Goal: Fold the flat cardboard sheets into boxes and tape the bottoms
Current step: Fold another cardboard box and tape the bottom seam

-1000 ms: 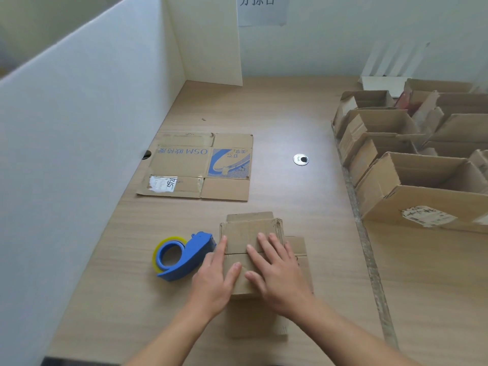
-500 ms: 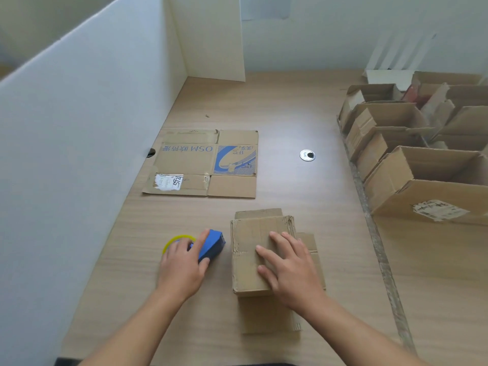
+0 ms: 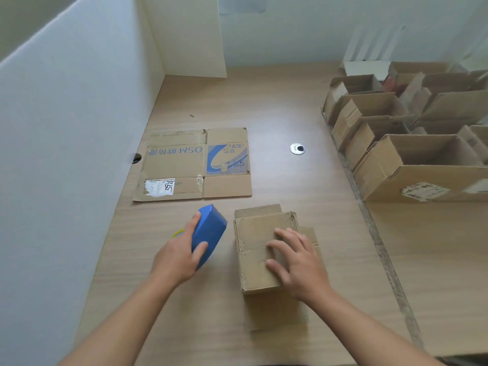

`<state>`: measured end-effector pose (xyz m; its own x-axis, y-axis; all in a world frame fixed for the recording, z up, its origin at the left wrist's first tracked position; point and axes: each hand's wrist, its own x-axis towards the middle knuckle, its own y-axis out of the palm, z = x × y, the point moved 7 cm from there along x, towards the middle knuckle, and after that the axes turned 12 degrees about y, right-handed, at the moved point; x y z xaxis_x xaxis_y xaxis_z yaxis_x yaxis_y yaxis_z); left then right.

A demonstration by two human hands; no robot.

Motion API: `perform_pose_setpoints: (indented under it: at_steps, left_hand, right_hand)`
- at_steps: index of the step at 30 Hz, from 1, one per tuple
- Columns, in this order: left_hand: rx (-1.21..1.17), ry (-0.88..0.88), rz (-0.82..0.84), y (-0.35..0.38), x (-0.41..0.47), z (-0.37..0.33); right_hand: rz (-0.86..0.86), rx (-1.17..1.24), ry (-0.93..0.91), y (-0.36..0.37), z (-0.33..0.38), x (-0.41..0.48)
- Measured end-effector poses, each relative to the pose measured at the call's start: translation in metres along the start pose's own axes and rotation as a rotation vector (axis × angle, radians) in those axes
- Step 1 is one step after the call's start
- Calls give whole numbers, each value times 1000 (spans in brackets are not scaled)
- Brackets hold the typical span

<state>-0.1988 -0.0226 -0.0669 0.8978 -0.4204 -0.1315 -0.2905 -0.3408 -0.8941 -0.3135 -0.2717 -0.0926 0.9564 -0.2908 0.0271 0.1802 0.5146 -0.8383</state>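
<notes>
Beyond the box (image 3: pixel 258 241) lies a flat sheet (image 3: pixel 190 165)

Pale wood-grain table top (image 3: pixel 264 101) all round the round metal grommet (image 3: pixel 297 149). Far left of the grommet, a tall white partition (image 3: pixel 66 128) along the table edge, with a dark cable notch (image 3: pixel 136 157) at its foot. Beyond the grommet and to the left, a cream panel (image 3: pixel 190 35) standing in the corner. Straight beyond, a plain white back wall (image 3: pixel 290 30), with a blurred paper sheet (image 3: pixel 241 3) up high. Right of the grommet, a worn seam strip (image 3: pixel 373 233), and past it a second table top (image 3: pixel 435 273). Soft, even light, with a faint sheen on the wood around the grommet.
</notes>
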Motion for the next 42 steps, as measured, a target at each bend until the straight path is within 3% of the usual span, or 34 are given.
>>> perform_pose_setpoints:
  at_steps: [5, 8, 10, 14, 20, 26, 30, 37, 42]
  left_hand:
    - [132, 227, 1, -36, -8, -36]
    - [128, 351, -107, -52, -13, -48]
    - [206, 577, -167, -53, -17, -64]
    - [338, 953, -106, -19, -19, -89]
    - [375, 1102, -98, -10, -15, -95]
    - [376, 1146, -49, -9, -8, -96]
    - [342, 1149, 9, -9, -2, -103]
    - [377, 1056, 127, -1, 0, -124]
    - [330, 1011, 193, 0, 3, -117]
  right_hand:
    - [-19, 86, 89, -5, -2, 0]
    - [-26, 118, 95, -5, 1, 1]
    - [-30, 138, 100, -4, 3, 1]
    - [-76, 265, 149, -8, -3, 2]
    - [-32, 425, 138, -15, 0, -2]
    - [48, 503, 162, -23, 1, 2]
    - [-61, 509, 264, -20, -4, 2]
    - [-177, 719, 427, -28, -19, -4]
    - [-366, 1062, 686, -48, -63, -17]
